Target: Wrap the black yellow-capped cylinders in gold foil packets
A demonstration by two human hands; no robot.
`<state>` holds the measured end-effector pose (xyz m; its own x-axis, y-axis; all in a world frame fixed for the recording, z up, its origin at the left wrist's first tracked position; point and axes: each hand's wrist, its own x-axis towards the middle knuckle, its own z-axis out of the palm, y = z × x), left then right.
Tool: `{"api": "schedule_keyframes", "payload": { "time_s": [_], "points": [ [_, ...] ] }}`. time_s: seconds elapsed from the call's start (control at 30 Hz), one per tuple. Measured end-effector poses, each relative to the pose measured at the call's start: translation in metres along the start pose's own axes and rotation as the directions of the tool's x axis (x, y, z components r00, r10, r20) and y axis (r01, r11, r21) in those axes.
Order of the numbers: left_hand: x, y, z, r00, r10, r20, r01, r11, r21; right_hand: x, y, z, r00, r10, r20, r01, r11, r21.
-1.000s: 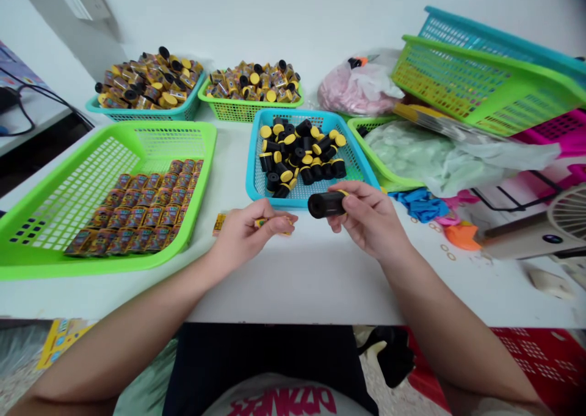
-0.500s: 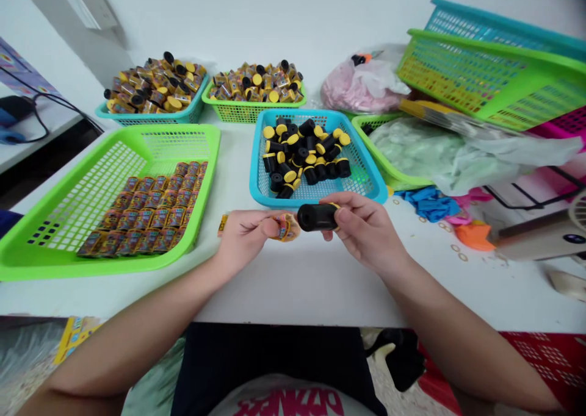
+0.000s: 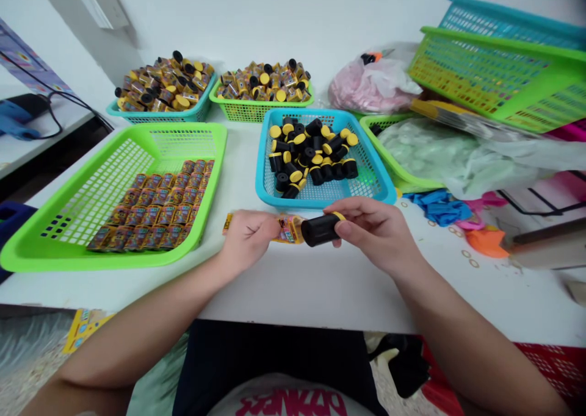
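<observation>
In my right hand (image 3: 370,230) is a small black canister (image 3: 319,229) with a yellow cap, lying sideways and pinched at the capped end. My left hand (image 3: 251,238) is closed on a printed plastic sleeve (image 3: 289,229), whose mouth faces the black end of the canister. The two meet or nearly touch; I cannot tell whether the canister's end is inside. Yellow printed material (image 3: 227,223) pokes out beyond the left knuckles. Just behind my hands stands a blue basket (image 3: 326,201) of black canisters with yellow caps.
At left, a green basket (image 3: 114,261) holds rows of sleeved canisters (image 3: 151,215). Further back, a blue basket (image 3: 160,116) and a green basket (image 3: 263,110) are heaped with wrapped canisters. On the right are stacked baskets (image 3: 485,74), plastic bags (image 3: 425,147) and blue balloons (image 3: 437,207).
The sleeve's mouth and the canister's black end stay close together, with the canister tilted slightly differently. The whole view has shifted a little, so the baskets appear further right.
</observation>
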<state>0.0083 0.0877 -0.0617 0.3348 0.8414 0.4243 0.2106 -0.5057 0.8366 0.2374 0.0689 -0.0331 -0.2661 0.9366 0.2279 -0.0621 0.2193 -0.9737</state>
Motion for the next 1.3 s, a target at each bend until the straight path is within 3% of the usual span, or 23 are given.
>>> {"api": "schedule_keyframes", "payload": {
  "time_s": [0.13, 0.33, 0.57, 0.67, 0.73, 0.8, 0.9, 1.0, 1.07, 1.17, 1.3],
  "points": [
    [-0.001, -0.001, 0.003, 0.993, 0.077, 0.095, -0.075, 0.997, -0.018, -0.001, 0.001, -0.002, 0.999, 0.033, 0.021, -0.034, 0.999, 0.040],
    [-0.002, 0.002, 0.003, 0.995, 0.101, 0.011, -0.102, 0.993, 0.066, 0.001, -0.005, 0.005, 0.999, -0.003, -0.040, -0.002, 0.994, -0.112],
    [0.001, 0.006, 0.003, 0.980, 0.185, 0.071, -0.192, 0.976, 0.100, 0.001, 0.000, 0.006, 0.996, 0.080, -0.039, -0.085, 0.986, -0.141],
    [0.002, 0.006, 0.007, 0.967, 0.240, 0.087, -0.250, 0.960, 0.125, 0.000, 0.005, 0.007, 1.000, 0.026, -0.005, -0.026, 0.977, -0.213],
    [0.001, 0.005, 0.009, 0.966, 0.216, 0.145, -0.238, 0.958, 0.161, -0.002, 0.007, 0.009, 0.997, -0.052, 0.064, 0.068, 0.960, -0.270],
    [0.000, 0.005, 0.009, 0.969, 0.119, 0.215, -0.164, 0.965, 0.205, -0.004, 0.010, 0.011, 0.986, -0.101, 0.136, 0.141, 0.935, -0.325],
    [-0.003, 0.008, 0.009, 0.968, -0.020, 0.248, -0.037, 0.974, 0.223, -0.006, 0.014, 0.015, 0.988, -0.123, 0.093, 0.149, 0.911, -0.385],
    [-0.003, 0.009, 0.012, 0.978, -0.082, 0.192, 0.064, 0.993, 0.097, -0.009, 0.017, 0.017, 0.963, -0.267, 0.032, 0.245, 0.822, -0.514],
    [-0.002, 0.009, 0.013, 0.978, -0.114, 0.176, 0.138, 0.982, -0.129, -0.010, 0.017, 0.017, 0.885, -0.449, 0.123, 0.422, 0.661, -0.621],
    [0.001, 0.008, 0.014, 0.965, -0.140, 0.221, 0.231, 0.850, -0.473, -0.011, 0.017, 0.021, 0.747, -0.594, 0.299, 0.624, 0.471, -0.624],
    [0.002, 0.007, 0.016, 0.954, -0.176, 0.242, 0.294, 0.700, -0.651, -0.013, 0.022, 0.034, 0.720, -0.621, 0.310, 0.623, 0.381, -0.683]
  ]
}}
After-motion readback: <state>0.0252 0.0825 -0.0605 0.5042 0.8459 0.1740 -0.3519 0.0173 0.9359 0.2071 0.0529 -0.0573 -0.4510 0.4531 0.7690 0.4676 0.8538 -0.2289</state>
